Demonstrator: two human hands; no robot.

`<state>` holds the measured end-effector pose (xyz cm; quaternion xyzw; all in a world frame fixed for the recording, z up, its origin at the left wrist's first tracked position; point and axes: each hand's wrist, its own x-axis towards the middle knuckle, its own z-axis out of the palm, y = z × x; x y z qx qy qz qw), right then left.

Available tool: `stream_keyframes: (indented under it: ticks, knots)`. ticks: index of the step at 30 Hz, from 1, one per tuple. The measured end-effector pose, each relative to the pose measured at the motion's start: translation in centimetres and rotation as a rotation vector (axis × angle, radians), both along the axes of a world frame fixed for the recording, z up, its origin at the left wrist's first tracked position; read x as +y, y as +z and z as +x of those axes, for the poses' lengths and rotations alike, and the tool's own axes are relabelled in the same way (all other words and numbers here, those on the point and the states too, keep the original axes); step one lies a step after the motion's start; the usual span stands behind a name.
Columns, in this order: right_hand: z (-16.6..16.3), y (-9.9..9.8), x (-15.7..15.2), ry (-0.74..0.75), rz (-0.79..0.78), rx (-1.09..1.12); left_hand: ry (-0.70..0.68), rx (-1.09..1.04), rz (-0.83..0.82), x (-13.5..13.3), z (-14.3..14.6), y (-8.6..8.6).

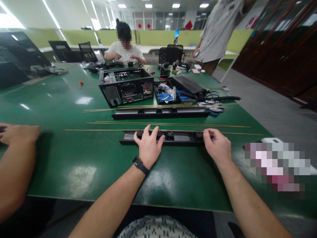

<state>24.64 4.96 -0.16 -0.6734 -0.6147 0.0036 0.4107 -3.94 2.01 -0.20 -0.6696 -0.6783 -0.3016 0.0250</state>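
A black rail (183, 143) with a silvery channel and several small black blocks lies across the table in front of me. My left hand (150, 147), fingers spread, rests over its left half, fingertips at the blocks. At the rail's right end my right hand (219, 147) is closed in a pinch. A long thin brass-coloured rod (99, 130) runs along the rail's far side and passes to the pinching fingers, sticking out beyond both ends. Exactly where the fingertips meet the rod is partly hidden.
Beyond lie more thin rods (111, 122) and a second black rail (160, 115). Farther back stand an open computer case (126, 89), a tray with blue-white gloves (167, 94) and cables (210, 96). Another person's arm (19, 158) is at left; a person sits opposite, another stands.
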Motion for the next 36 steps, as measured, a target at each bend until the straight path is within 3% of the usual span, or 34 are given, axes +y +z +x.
stream_keyframes:
  ticks: [36]
  knots:
    - [0.37,-0.58,0.41,-0.002,0.014,-0.010,0.010,-0.057,-0.002,0.20,0.55,0.22]
